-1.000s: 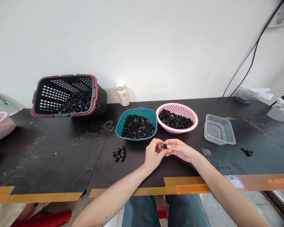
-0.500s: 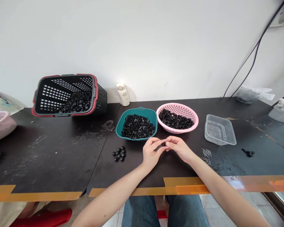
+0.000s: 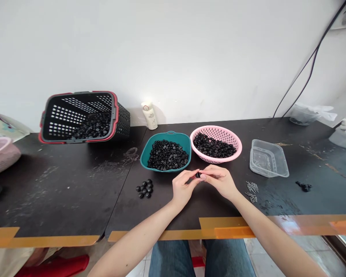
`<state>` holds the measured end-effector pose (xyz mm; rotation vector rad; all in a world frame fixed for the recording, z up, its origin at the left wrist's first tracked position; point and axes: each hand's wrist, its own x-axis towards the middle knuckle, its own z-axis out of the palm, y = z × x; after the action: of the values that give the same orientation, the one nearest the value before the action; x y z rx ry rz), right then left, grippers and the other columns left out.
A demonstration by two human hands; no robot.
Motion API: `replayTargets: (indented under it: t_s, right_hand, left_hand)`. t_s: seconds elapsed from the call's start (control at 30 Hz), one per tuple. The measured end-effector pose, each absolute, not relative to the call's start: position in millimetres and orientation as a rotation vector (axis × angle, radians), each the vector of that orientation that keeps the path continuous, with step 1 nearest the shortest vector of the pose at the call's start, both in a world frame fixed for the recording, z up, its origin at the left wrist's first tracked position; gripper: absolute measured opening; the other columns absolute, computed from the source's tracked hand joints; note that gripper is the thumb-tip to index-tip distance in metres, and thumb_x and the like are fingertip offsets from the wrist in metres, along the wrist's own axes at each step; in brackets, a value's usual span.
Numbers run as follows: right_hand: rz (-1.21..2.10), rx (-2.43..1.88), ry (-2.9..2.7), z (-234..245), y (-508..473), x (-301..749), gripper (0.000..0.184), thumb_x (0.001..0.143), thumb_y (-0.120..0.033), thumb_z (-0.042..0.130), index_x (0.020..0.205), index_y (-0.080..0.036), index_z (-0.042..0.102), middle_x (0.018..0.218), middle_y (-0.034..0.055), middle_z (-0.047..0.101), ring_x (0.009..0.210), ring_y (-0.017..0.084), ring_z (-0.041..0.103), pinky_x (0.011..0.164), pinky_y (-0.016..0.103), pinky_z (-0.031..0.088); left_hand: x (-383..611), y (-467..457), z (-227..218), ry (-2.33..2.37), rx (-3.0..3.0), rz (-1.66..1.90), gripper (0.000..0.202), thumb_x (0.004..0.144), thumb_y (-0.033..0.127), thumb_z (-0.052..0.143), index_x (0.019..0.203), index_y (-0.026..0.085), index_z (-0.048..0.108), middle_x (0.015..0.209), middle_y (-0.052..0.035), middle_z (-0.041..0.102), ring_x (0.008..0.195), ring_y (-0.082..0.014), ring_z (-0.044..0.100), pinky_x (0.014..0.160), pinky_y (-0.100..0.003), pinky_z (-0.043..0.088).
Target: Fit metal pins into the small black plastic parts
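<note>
My left hand [image 3: 182,189] and my right hand [image 3: 220,181] meet over the dark table [image 3: 75,192], fingertips pinched together on a small black round part [image 3: 198,175]. Just behind them stand a teal bowl [image 3: 147,151] and a pink perforated bowl [image 3: 236,143], both heaped with similar black parts. A small cluster of black parts [image 3: 144,188] lies on the table to the left of my left hand. Small metal pins [image 3: 251,187] lie to the right of my right hand.
A clear plastic tray [image 3: 268,158] stands right of the pink bowl. A black-and-red crate [image 3: 83,117] holding black parts leans at the back left. A small white bottle [image 3: 150,115] stands by the wall. Loose black bits [image 3: 303,186] lie at right. Orange tape [image 3: 225,231] lines the table's front edge.
Both hands have lifted slightly away from me, towards the bowls, still pinching the black part between them. Everything else is as before.
</note>
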<state>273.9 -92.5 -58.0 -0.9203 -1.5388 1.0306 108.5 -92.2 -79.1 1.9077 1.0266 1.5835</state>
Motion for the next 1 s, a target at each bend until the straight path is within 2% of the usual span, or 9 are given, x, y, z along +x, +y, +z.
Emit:
replayTargets:
  t_s: [0.17, 0.27, 0.43, 0.53, 0.63, 1.0]
  right_hand:
    - [1.126, -0.863, -1.516, -57.0, -92.2, 274.4, 0.022, 0.081, -0.032, 0.066, 0.102, -0.029, 0.072, 0.091, 0.0038, 0.059, 0.068, 0.013, 0.057, 0.059, 0.028, 0.049]
    - [1.163, -0.834, -1.504, -57.4, -92.2, 273.6, 0.023, 0.082, -0.032, 0.065, 0.103, -0.028, 0.071, 0.094, 0.0044, 0.058, 0.072, 0.014, 0.057, 0.061, 0.028, 0.052]
    - [1.261, -0.828, -1.394, -59.2, -90.5, 271.1, 0.019, 0.078, -0.032, 0.069, 0.095, -0.026, 0.073, 0.091, 0.0028, 0.06, 0.069, 0.012, 0.058, 0.063, 0.028, 0.053]
    - [1.333, -0.884, -1.247, -61.5, -88.4, 270.9, 0.024, 0.07, -0.031, 0.076, 0.093, -0.024, 0.072, 0.082, 0.0014, 0.065, 0.067, 0.013, 0.06, 0.062, 0.029, 0.053]
    - [1.34, -0.934, -1.193, -63.1, -87.5, 271.9, 0.021, 0.066, -0.03, 0.079, 0.084, -0.021, 0.072, 0.072, 0.0016, 0.067, 0.063, 0.014, 0.06, 0.063, 0.03, 0.052]
    - [1.369, -0.874, -1.206, -64.4, -88.4, 270.3, 0.013, 0.069, -0.028, 0.077, 0.08, -0.022, 0.073, 0.077, 0.0014, 0.07, 0.065, 0.013, 0.061, 0.063, 0.028, 0.052]
  left_hand:
    - [109.0, -89.8, -81.8, 1.003, 1.876, 1.56, 0.026, 0.081, 0.023, 0.064, 0.107, 0.023, 0.067, 0.089, -0.0037, 0.066, 0.075, -0.0127, 0.061, 0.069, -0.026, 0.053]
    - [109.5, -89.1, -81.4, 0.998, 1.861, 1.606, 0.023, 0.081, 0.022, 0.065, 0.104, 0.022, 0.067, 0.089, -0.0035, 0.065, 0.074, -0.0121, 0.06, 0.067, -0.025, 0.053]
    - [109.3, -91.1, -79.4, 1.006, 1.897, 1.594, 0.021, 0.08, 0.021, 0.066, 0.101, 0.021, 0.067, 0.086, -0.0023, 0.065, 0.071, -0.0111, 0.059, 0.068, -0.025, 0.052]
    - [108.3, -92.0, -79.1, 1.016, 1.919, 1.582, 0.021, 0.08, 0.022, 0.067, 0.101, 0.021, 0.067, 0.087, -0.0025, 0.065, 0.07, -0.0114, 0.06, 0.068, -0.025, 0.052]
    - [107.2, -92.0, -79.3, 1.026, 1.948, 1.579, 0.022, 0.079, 0.022, 0.068, 0.1, 0.02, 0.066, 0.085, -0.0019, 0.065, 0.071, -0.0113, 0.059, 0.069, -0.025, 0.051]
    - [107.8, -92.8, -78.4, 1.002, 1.999, 1.577, 0.023, 0.079, 0.019, 0.067, 0.102, 0.021, 0.065, 0.085, -0.0015, 0.065, 0.072, -0.0112, 0.059, 0.07, -0.025, 0.051]
